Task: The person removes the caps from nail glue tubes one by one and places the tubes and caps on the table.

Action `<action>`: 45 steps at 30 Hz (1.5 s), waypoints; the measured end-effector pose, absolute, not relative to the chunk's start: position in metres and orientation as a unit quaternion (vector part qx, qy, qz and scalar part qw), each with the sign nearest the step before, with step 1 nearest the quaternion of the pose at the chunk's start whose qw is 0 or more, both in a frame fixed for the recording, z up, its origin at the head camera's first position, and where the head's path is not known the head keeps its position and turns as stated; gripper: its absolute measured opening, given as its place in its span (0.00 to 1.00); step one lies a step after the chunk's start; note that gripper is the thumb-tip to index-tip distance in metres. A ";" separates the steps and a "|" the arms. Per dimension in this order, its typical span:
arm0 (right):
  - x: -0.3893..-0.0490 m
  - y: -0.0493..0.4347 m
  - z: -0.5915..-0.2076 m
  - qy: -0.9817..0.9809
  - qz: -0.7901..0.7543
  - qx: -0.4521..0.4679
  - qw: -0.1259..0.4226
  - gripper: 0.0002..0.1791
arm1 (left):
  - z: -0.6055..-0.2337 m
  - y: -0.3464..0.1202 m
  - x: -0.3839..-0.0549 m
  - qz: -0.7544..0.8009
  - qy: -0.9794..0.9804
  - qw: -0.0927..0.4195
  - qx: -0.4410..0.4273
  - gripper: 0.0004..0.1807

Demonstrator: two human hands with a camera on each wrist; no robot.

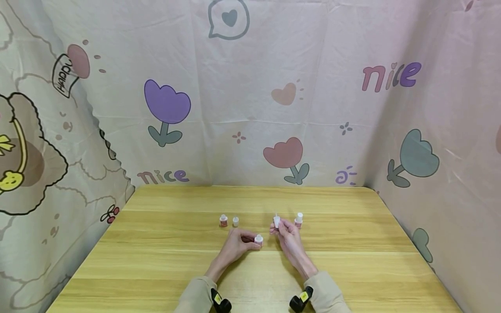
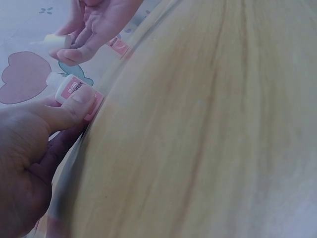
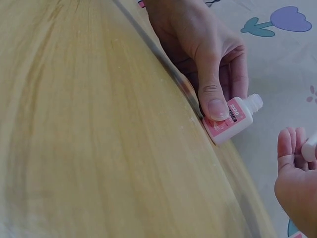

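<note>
My left hand (image 1: 236,244) pinches a small white glue bottle (image 3: 229,121) with a pink label between thumb and fingers. The bottle stands on the wooden table, its narrow neck uncovered, as the right wrist view shows. To its right, my right hand (image 1: 290,239) holds a white brush cap (image 1: 276,222) above the table. A thin stem points up from that cap, away from the bottle. In the left wrist view, the cap (image 2: 58,41) lies sideways between the fingers, apart from the bottle's neck.
Beyond my left hand stand another small bottle (image 1: 223,221) with a reddish label and a separate white cap (image 1: 235,222). A bottle with a tall white cap (image 1: 299,220) is just beyond my right hand. A printed curtain (image 1: 242,108) hangs behind the wooden table (image 1: 156,261).
</note>
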State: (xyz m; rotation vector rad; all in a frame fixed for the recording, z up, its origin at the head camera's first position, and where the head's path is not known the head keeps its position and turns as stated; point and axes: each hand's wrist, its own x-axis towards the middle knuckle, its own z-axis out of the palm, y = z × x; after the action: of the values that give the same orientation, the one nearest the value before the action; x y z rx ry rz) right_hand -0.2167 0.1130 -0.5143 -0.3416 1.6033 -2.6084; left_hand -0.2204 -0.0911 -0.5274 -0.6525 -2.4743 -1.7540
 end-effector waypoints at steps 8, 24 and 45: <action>-0.217 0.113 -0.514 0.539 -0.835 -0.104 0.034 0.13 | -0.529 -0.091 -0.221 -0.557 -0.802 0.024 -0.213 0.09; -0.223 0.114 -0.516 0.608 -0.788 -0.088 0.044 0.20 | -0.528 -0.088 -0.219 -0.551 -0.808 0.033 -0.207 0.09; -0.243 0.120 -0.518 0.714 -0.694 -0.078 0.046 0.18 | -0.530 -0.074 -0.224 -0.545 -0.821 0.112 -0.129 0.09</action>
State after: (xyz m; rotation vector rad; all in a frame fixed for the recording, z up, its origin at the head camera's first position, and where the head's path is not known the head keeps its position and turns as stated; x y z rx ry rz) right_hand -0.2430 0.1198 -0.5177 -0.2388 2.1808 -2.1194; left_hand -0.2240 -0.0740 -0.5298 -0.3794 -2.4110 -1.5988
